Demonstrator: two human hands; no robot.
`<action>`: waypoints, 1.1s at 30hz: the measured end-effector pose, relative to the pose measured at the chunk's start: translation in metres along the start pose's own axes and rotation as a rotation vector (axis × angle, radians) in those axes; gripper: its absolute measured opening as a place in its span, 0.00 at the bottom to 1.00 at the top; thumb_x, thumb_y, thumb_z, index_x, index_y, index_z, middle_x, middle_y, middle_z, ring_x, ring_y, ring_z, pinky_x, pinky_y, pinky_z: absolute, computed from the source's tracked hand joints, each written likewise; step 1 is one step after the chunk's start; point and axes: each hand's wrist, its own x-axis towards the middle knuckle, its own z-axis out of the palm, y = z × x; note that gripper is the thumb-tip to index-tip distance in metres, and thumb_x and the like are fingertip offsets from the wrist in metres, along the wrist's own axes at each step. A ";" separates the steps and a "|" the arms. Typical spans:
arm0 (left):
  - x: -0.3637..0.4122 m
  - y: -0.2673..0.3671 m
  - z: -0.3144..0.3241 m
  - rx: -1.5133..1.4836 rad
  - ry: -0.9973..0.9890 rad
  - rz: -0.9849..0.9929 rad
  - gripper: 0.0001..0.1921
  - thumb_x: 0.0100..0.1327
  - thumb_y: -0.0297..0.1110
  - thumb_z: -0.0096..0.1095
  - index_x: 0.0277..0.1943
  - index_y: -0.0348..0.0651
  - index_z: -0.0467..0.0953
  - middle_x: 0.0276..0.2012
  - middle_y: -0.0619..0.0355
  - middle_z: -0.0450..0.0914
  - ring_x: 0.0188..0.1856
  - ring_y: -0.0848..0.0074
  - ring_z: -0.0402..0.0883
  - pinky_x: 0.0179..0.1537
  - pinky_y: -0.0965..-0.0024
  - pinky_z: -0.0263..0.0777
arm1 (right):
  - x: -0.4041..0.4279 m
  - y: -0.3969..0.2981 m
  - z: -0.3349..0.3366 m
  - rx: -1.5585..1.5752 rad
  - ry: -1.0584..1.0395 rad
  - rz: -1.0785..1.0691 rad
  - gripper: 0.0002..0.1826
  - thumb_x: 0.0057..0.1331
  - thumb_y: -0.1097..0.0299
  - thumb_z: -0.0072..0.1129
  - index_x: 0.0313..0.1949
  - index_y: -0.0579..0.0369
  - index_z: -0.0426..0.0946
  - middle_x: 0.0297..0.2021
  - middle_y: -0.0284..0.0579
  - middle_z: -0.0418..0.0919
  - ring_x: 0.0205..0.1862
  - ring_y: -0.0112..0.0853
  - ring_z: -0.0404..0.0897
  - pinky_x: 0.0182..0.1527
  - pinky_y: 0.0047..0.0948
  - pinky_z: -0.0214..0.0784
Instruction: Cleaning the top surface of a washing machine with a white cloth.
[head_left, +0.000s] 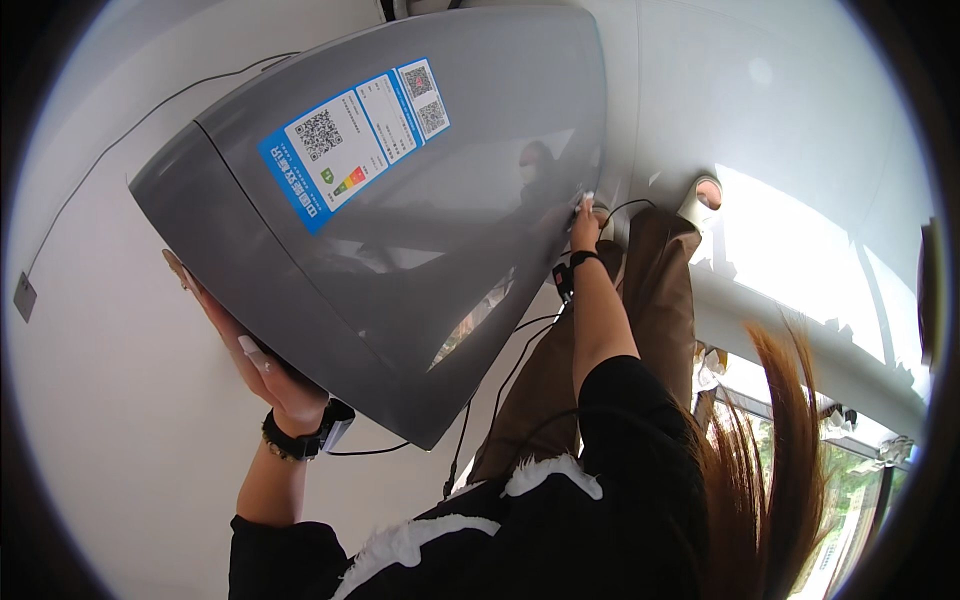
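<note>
A glossy grey appliance (450, 247), apparently a refrigerator, fills the middle of the view, with a dark seam across its front. A blue and white energy label (352, 142) with printed codes is stuck to it. My left hand (259, 364) lies along its lower-left edge, thumb apart from the fingers, which the edge partly hides. At the appliance's right edge, my right hand (585, 223) touches the surface with its fingertips. Something white shows there, long nails or a small cloth; I cannot tell which. Black straps with small devices circle both wrists.
Black cables (517, 337) hang between the appliance and my brown trousers (660, 277). A pale slipper (702, 201) shows on one foot. A thin cord runs along the white wall to a socket plate (25, 298). A window (847, 517) is at lower right.
</note>
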 end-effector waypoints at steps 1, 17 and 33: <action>0.001 0.003 -0.002 0.012 0.000 0.002 0.31 0.77 0.47 0.20 0.73 0.31 0.45 0.74 0.46 0.48 0.74 0.61 0.52 0.70 0.64 0.50 | -0.027 0.001 0.006 0.013 0.025 0.109 0.29 0.74 0.49 0.36 0.54 0.62 0.74 0.46 0.66 0.78 0.48 0.60 0.76 0.48 0.45 0.67; 0.024 0.015 -0.002 -0.018 0.111 0.331 0.25 0.73 0.31 0.38 0.69 0.29 0.59 0.71 0.44 0.57 0.74 0.53 0.50 0.73 0.55 0.41 | -0.199 -0.211 -0.018 0.305 0.031 -0.461 0.22 0.75 0.62 0.35 0.59 0.66 0.67 0.64 0.62 0.62 0.66 0.54 0.59 0.68 0.41 0.50; 0.011 0.007 -0.016 -0.004 0.180 0.330 0.25 0.74 0.38 0.38 0.70 0.37 0.58 0.72 0.50 0.58 0.74 0.58 0.53 0.72 0.57 0.43 | -0.437 -0.439 -0.307 0.958 -0.831 -0.299 0.42 0.72 0.39 0.38 0.69 0.67 0.51 0.70 0.55 0.56 0.72 0.49 0.52 0.73 0.50 0.38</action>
